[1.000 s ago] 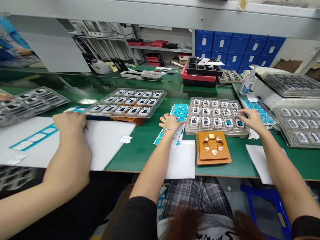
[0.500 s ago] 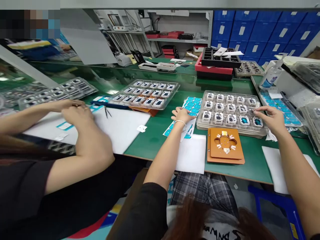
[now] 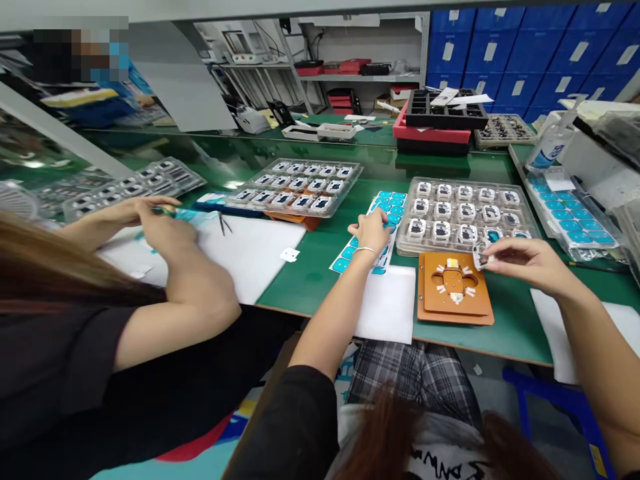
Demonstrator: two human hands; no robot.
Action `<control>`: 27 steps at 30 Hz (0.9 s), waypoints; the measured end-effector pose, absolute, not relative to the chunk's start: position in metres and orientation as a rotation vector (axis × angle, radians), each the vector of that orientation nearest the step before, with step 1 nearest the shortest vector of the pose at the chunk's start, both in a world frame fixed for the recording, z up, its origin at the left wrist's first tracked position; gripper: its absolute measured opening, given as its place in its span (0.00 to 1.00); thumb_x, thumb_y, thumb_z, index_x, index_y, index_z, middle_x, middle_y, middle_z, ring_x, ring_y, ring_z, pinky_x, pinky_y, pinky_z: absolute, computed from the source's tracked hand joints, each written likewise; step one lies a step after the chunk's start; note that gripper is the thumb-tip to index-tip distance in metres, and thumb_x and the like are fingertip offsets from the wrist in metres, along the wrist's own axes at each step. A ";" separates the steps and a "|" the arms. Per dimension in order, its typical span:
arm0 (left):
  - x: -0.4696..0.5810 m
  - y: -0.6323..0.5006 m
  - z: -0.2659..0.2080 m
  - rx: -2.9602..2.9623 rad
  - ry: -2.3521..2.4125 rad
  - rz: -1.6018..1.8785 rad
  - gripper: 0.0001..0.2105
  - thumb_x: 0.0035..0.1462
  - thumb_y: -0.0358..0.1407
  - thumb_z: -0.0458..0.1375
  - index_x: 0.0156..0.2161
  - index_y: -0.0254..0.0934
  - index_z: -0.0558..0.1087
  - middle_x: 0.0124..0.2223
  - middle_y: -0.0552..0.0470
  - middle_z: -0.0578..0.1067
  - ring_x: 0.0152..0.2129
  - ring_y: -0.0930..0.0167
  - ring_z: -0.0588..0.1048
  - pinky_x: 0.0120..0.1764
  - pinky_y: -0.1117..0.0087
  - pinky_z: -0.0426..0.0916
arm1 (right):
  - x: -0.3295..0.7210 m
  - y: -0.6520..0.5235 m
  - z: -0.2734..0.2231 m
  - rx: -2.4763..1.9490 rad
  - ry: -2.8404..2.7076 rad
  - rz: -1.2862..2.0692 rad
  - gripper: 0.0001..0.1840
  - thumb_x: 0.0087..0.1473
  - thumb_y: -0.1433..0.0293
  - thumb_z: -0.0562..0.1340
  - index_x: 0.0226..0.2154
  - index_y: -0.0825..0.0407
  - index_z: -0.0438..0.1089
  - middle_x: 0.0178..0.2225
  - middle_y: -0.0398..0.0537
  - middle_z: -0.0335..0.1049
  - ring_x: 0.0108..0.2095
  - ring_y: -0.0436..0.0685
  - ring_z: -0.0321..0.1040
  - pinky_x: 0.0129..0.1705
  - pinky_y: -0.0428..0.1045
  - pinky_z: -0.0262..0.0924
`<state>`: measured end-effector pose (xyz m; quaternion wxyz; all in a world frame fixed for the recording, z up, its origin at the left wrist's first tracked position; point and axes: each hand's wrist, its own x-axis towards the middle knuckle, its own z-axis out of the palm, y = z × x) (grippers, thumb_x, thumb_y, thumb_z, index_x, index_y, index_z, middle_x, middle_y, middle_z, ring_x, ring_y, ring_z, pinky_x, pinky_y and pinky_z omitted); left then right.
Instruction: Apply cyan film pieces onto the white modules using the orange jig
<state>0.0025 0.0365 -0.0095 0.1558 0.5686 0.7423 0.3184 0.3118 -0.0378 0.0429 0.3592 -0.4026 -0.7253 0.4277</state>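
Note:
My right hand pinches a small white-framed part between thumb and fingers. The part is in the air at the upper right corner of the orange fixture, which has a shaped recess and small white tabs. Behind it, a clear plastic tray holds rows of similar white-framed parts. To the left, my left hand rests with curled fingers on a white sheet of blue stickers. Its fingertips touch the sheet, and whatever they pinch is hidden.
White foam sheets lie at the table's front edge. Another person's hands work at the left, near tweezers. A second filled tray stands beyond them. A pump bottle and more blue stickers are at the right.
My right hand has lifted the white-framed part from the tray's right side and brought it left and nearer, to the fixture. My left hand stays at the sticker sheet, its fingers more curled.

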 end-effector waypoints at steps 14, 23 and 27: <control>0.043 -0.043 0.017 2.942 0.485 1.058 0.06 0.63 0.30 0.55 0.41 0.42 0.74 0.38 0.58 0.81 0.37 0.70 0.73 0.44 0.61 0.57 | 0.310 -0.032 0.038 -1.016 -2.159 1.297 0.19 0.50 0.55 0.69 0.32 0.52 0.67 0.23 0.39 0.67 0.22 0.47 0.63 0.22 0.44 0.59; 0.044 -0.043 0.012 2.830 0.488 0.942 0.08 0.66 0.38 0.56 0.43 0.41 0.76 0.38 0.55 0.82 0.41 0.68 0.73 0.47 0.61 0.56 | 0.326 -0.032 0.048 -0.930 -2.343 0.792 0.18 0.49 0.55 0.70 0.38 0.50 0.75 0.39 0.49 0.73 0.25 0.48 0.67 0.25 0.46 0.64; 0.046 -0.046 0.015 2.839 0.467 0.876 0.10 0.64 0.43 0.56 0.38 0.43 0.79 0.42 0.55 0.82 0.43 0.65 0.71 0.48 0.59 0.56 | 0.327 -0.037 0.053 -0.915 -2.442 0.648 0.14 0.54 0.57 0.67 0.39 0.47 0.78 0.47 0.49 0.76 0.42 0.58 0.75 0.29 0.46 0.69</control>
